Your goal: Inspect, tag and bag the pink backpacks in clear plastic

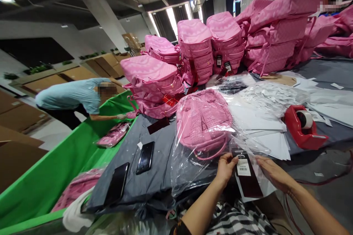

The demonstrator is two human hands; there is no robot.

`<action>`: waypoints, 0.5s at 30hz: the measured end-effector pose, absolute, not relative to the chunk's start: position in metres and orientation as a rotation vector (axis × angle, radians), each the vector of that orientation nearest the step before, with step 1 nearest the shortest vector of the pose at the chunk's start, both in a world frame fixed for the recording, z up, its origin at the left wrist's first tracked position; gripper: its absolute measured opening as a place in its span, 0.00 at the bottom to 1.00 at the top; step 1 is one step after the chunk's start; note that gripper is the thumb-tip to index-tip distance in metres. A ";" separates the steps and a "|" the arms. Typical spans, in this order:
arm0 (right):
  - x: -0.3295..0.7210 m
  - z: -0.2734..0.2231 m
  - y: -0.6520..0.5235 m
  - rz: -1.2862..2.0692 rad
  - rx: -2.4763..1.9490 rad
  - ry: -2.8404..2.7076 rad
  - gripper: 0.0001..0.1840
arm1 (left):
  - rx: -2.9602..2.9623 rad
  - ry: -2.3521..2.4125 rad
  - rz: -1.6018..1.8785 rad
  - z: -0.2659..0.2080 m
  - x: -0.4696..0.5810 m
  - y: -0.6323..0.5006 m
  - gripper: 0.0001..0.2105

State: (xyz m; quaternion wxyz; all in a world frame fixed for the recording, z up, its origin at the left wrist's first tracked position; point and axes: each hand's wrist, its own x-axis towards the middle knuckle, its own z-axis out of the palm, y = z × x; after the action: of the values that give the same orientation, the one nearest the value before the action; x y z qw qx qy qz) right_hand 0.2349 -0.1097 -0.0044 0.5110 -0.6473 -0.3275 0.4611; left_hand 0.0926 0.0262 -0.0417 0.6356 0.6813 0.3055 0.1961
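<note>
Two hands in my view: left hand (226, 172) pinched on the left edge of the dark tag (252, 186), right hand (273, 172) at the translucent plastic (268, 188) beside it, grip I can't tell. I've got the tag at the bench (162, 158) front edge, just nearer than the bagged pink backpack (204, 121), red tape dispenser (293, 123) off right.

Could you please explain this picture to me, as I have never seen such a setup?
There is no machine: a person works bare-handed, filmed by one camera worn on the head, looking forward and down. The left hand pinches a dark tag with a barcode label; the right hand touches clear plastic beside it. On the grey-covered table lie a bagged pink backpack, two phones, white papers and a red tape dispenser, with stacked pink backpacks behind.
</note>
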 end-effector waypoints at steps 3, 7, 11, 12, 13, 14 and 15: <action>0.227 -0.021 -0.112 0.951 -1.697 -0.890 0.38 | 1.813 0.688 0.397 -0.041 0.087 0.024 0.20; 0.213 -0.044 -0.121 0.502 -2.000 -0.974 0.26 | 2.542 0.583 0.303 -0.016 0.081 0.028 0.06; 0.202 -0.057 -0.138 0.102 -2.183 -1.120 0.20 | 2.794 -0.021 0.383 0.020 0.098 0.035 0.14; 0.198 -0.058 -0.142 0.017 -2.164 -1.190 0.20 | 2.822 -0.244 0.357 0.027 0.108 0.037 0.14; 0.194 -0.059 -0.147 -0.061 -2.129 -1.249 0.20 | 2.832 -0.422 0.286 0.031 0.119 0.038 0.13; 0.190 -0.059 -0.153 -0.127 -2.088 -1.292 0.21 | 2.829 -0.527 0.169 0.033 0.130 0.039 0.10; 0.186 -0.059 -0.158 -0.176 -2.047 -1.320 0.20 | 2.821 -0.564 0.023 0.033 0.140 0.040 0.08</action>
State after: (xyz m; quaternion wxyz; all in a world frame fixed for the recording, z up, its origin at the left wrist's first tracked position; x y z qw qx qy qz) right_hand 0.1859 -0.1584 -0.0587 0.3427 -0.7874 -0.5079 -0.0679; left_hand 0.1399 0.0403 0.0335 0.1322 0.9720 -0.1943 0.0078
